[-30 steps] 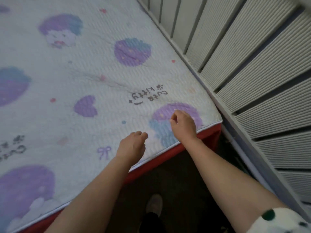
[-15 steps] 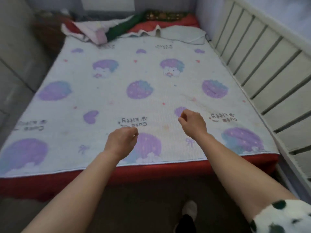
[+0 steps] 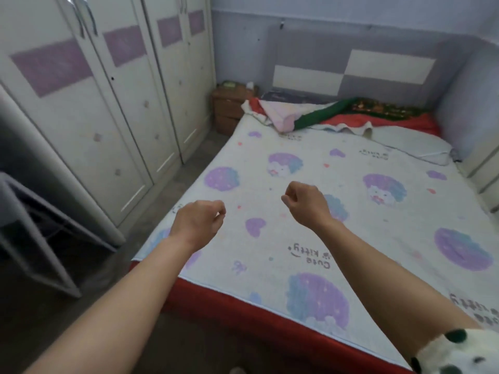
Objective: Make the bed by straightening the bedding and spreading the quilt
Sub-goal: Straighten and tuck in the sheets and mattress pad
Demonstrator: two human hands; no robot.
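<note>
Wardrobes (image 3: 108,109) are lining the left wall; the sheet (image 3: 378,233) is lying flat on the bed (image 3: 243,315); the quilt (image 3: 359,120) is sitting bunched at the far end; left hand (image 3: 198,224) and right hand (image 3: 306,202) are hovering over the sheet, fingers curled, holding nothing.

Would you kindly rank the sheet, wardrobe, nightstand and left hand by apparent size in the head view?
1. Sheet
2. Wardrobe
3. Left hand and nightstand look alike; the hand is nearer the camera, so I won't rank them.

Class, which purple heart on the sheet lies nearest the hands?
The big heart between left hand and right hand; the smaller ones lie far beyond them.
</note>
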